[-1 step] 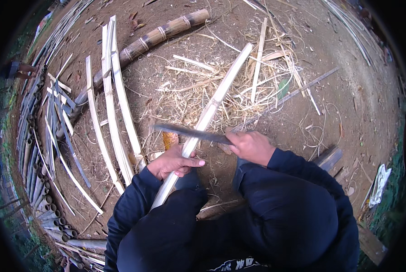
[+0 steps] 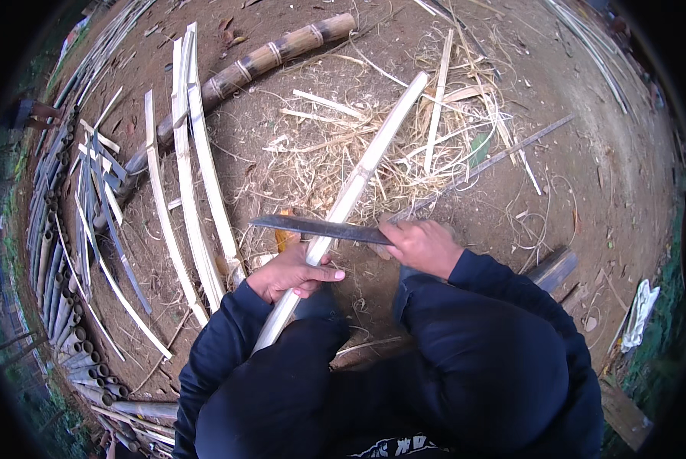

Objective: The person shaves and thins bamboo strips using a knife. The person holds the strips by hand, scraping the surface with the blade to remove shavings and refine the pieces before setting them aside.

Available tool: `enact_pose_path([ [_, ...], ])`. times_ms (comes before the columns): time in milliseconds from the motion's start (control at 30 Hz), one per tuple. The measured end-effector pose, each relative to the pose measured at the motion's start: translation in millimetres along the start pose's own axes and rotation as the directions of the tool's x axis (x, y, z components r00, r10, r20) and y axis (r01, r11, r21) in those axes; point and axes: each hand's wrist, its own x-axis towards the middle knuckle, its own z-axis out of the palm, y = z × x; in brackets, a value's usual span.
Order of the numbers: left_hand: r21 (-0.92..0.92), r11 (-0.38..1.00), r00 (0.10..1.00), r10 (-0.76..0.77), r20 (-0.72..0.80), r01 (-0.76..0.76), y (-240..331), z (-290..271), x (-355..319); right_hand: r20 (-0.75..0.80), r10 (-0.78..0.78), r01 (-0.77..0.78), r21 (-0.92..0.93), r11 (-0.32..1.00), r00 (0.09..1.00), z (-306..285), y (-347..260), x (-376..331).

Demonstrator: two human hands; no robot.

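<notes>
A long pale bamboo strip (image 2: 367,164) slants from my lap away toward the far right, its outer end over a heap of shavings. My left hand (image 2: 295,274) is closed round its near part, thumb lying across the top. In my right hand (image 2: 422,248) is a machete (image 2: 320,227), gripped at the handle, which the fingers hide. The dark blade lies crosswise over the strip just beyond my left hand, its tip pointing left.
Curled bamboo shavings (image 2: 404,138) cover the ground ahead. Several split bamboo strips (image 2: 205,172) lean at the left across a thick bamboo pole (image 2: 232,80). Stacked bamboo poles (image 2: 71,321) line the far left. A dark wood piece (image 2: 553,268) lies beside my right knee.
The machete blade has shifted slightly, its tip swinging a little nearer to me and to the left. My left hand keeps the same hold on the strip.
</notes>
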Motion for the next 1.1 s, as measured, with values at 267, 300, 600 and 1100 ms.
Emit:
enact_pose_path([
  [267,-0.044,0.999,0.999,-0.012,0.032,0.013,-9.6,-5.1,11.0,0.065,-0.084,0.088,-0.063,0.994,0.994,1.7,-18.3,-2.9],
  [300,-0.035,0.999,1.000,-0.024,0.006,0.024,-7.1,-0.1,6.5,0.033,-0.099,0.102,-0.136,0.985,0.995,6.5,-11.3,-4.5],
  [600,-0.089,0.993,0.994,-0.076,0.073,0.083,-19.0,-8.4,7.1,0.014,0.058,-0.056,-0.113,0.992,0.998,18.3,5.8,-2.8],
  [1100,-0.113,0.988,0.995,-0.102,0.006,0.102,-28.7,-11.0,-7.4,0.116,0.158,-0.169,0.095,0.981,0.981,32.2,30.3,2.8],
])
